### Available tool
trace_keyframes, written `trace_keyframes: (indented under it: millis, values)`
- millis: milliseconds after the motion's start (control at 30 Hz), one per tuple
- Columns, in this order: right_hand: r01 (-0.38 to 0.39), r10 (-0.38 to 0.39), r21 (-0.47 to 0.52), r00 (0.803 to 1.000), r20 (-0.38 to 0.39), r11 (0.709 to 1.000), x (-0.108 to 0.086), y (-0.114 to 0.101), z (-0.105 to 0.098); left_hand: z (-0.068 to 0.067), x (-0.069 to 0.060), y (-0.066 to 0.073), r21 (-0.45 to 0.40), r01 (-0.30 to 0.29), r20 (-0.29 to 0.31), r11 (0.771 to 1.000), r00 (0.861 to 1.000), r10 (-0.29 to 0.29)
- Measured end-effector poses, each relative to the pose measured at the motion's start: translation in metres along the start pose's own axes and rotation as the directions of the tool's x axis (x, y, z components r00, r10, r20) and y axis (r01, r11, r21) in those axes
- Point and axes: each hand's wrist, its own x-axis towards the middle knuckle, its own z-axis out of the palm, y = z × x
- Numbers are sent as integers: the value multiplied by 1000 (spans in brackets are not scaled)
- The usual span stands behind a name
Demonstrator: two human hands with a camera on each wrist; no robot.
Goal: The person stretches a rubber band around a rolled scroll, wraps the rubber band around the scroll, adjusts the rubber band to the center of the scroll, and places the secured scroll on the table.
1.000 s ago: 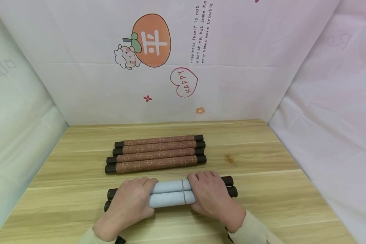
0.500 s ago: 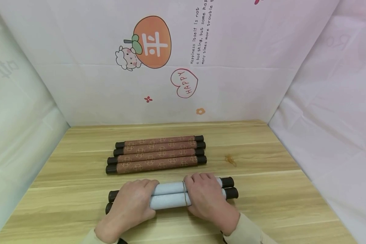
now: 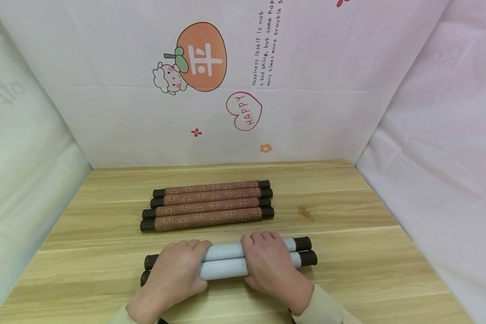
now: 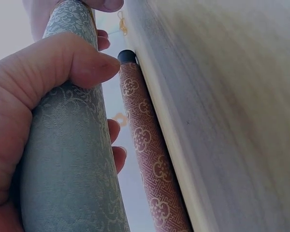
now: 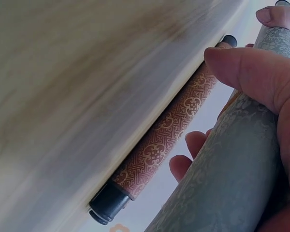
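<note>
Desk point(image 3: 368, 270): bearing four brown scrolls point(image 3: 210, 219) side by side toward its far edge.
Pale scrolls point(image 3: 224, 269): a pair, lying nearer the person than the brown scrolls.
Left hand point(image 3: 178, 270) and right hand point(image 3: 269, 263): both curling round the pair — squeezing evenly and aligning the ends should help.
Tangle point(image 3: 305, 212): yellowish, lying toward the desk's right edge.

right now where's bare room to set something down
Bare wooden tabletop lies left of four brown patterned rolls and right of the tan stringy tangle. Crowded: front centre, left hand and right hand gripping two pale-blue rolls.
</note>
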Motion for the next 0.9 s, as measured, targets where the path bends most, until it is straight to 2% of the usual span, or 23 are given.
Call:
trace_keyframes:
  millis: [400, 600, 900]
  values:
    - [8, -8, -23, 1000, -4, 1000, 1, -8, -2, 0, 0, 3, -10, -10, -7, 1000, 1000, 10]
    - [14, -14, -16, 1000, 17, 1000, 1, -12, -2, 1, 0, 4, -3, -15, -10, 1000, 1000, 15]
    - [23, -24, -30, 999, -33, 999, 1, -17, -2, 4, 0, 6, 6, -33, -21, 999, 999, 33]
